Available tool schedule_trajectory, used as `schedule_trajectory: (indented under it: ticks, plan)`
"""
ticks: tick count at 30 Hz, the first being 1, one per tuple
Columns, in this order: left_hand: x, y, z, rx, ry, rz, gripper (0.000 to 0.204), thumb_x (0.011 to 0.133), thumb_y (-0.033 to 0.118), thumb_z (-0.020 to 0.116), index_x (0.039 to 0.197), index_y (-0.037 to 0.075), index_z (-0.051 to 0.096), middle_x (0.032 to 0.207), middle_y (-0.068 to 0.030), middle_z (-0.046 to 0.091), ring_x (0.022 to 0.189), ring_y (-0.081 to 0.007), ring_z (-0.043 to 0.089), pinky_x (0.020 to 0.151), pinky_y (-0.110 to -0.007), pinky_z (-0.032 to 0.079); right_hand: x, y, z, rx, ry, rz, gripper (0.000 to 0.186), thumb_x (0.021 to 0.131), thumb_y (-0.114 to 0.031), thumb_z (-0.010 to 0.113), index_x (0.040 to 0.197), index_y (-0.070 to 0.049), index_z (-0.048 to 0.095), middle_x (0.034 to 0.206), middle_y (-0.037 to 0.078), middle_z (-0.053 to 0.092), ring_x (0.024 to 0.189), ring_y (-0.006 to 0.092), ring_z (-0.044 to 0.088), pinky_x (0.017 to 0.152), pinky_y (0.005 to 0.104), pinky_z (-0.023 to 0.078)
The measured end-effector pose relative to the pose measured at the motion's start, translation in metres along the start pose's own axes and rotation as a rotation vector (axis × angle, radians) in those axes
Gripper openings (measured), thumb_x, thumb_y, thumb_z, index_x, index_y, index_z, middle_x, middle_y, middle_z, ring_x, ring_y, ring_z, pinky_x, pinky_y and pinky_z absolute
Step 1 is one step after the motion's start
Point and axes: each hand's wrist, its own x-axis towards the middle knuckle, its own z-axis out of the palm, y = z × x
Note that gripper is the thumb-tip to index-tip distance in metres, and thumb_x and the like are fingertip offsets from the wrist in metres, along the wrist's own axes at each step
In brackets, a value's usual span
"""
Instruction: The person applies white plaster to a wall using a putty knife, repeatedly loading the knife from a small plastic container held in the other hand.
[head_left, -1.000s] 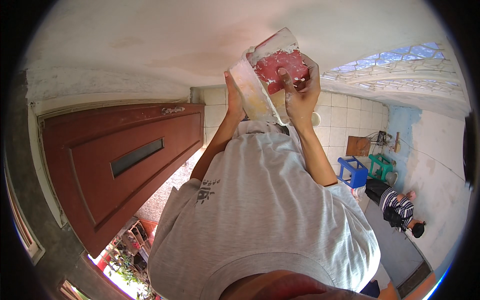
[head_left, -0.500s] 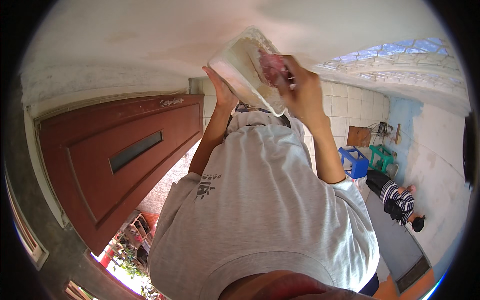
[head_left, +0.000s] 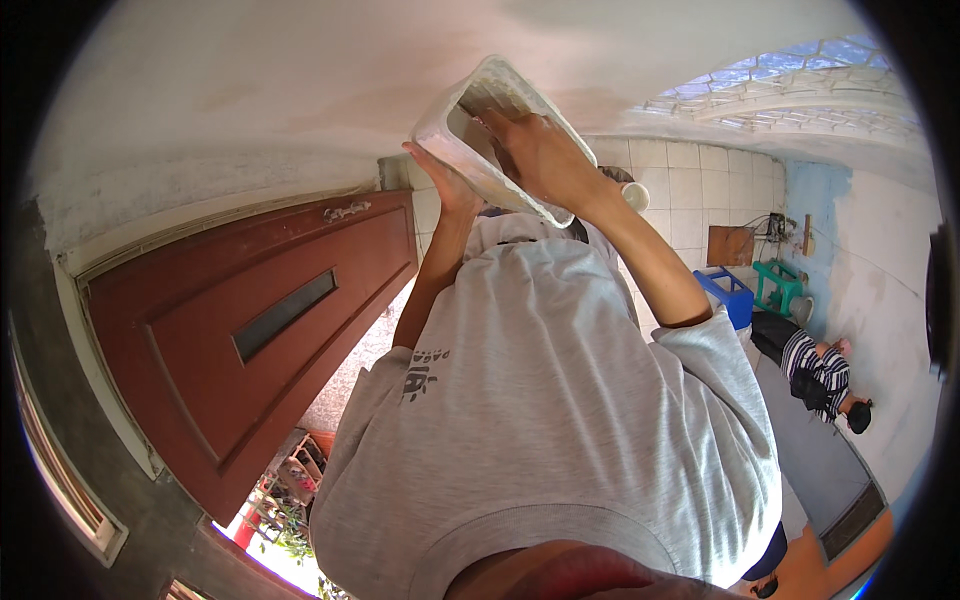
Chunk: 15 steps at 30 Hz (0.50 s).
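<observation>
Overhead, both hands (head_left: 530,150) grip a white basket (head_left: 470,125).

The right hand (head_left: 535,150) sits inside a white plastic basket (head_left: 470,125), walled in by its sides; the only way out is through the open mouth. The left hand (head_left: 440,180) grips the basket's outer wall. Just beyond both hands lies a pale plaster surface (head_left: 300,80). Left of the left hand stands a red-brown door (head_left: 250,330).

Both hands (head_left: 500,165) raised, fingers gripping.
</observation>
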Motion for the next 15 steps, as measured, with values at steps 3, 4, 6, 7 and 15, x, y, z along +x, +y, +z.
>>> schedule_trajectory:
  ticks: [3,4,6,7,15]
  plan:
    - [-0.001,-0.004,-0.005,-0.022,-0.004,-0.012,0.094,0.095,0.081,0.019,0.152,0.009,0.035,0.149,-0.0099,0.044,0.140,-0.0280,0.042,0.116,-0.045,0.036,0.003,0.010,0.000,0.014,-0.007,-0.048,0.046,0.085,-0.003,0.063,0.131,0.000,0.058,0.085,0.029,0.068,0.085,0.0491,0.066,0.079,0.0536,0.053]
    - [-0.002,-0.006,-0.007,-0.027,0.029,-0.015,0.093,0.096,0.081,0.019,0.152,0.009,0.035,0.150,-0.0099,0.044,0.139,-0.0281,0.042,0.116,-0.046,0.036,0.003,0.013,-0.001,0.028,-0.006,-0.075,0.045,0.085,-0.003,0.063,0.129,0.001,0.058,0.084,0.029,0.069,0.085,0.0487,0.066,0.079,0.0533,0.053]
    - [-0.004,0.001,0.006,-0.043,0.017,-0.016,0.092,0.096,0.081,0.019,0.152,0.010,0.035,0.150,-0.0097,0.044,0.139,-0.0281,0.042,0.115,-0.046,0.037,0.001,0.006,-0.012,0.039,-0.009,-0.005,0.043,0.084,-0.004,0.064,0.127,0.001,0.059,0.084,0.029,0.069,0.085,0.0481,0.067,0.079,0.0529,0.054]
    - [-0.005,0.005,0.011,-0.061,0.004,-0.016,0.091,0.096,0.080,0.019,0.153,0.010,0.035,0.150,-0.0094,0.044,0.139,-0.0281,0.043,0.115,-0.046,0.038,0.000,0.002,-0.018,0.048,-0.011,0.065,0.041,0.084,-0.005,0.064,0.124,0.002,0.059,0.084,0.029,0.069,0.085,0.0476,0.067,0.079,0.0525,0.054]
    - [-0.003,-0.003,0.004,-0.039,-0.026,-0.058,0.095,0.094,0.082,0.021,0.156,0.011,0.030,0.154,-0.0098,0.038,0.142,-0.0280,0.039,0.117,-0.045,0.034,-0.009,0.018,0.009,-0.110,0.078,0.017,0.038,0.084,-0.008,0.062,0.122,-0.001,0.064,0.085,0.025,0.071,0.079,0.0441,0.070,0.076,0.0526,0.057]
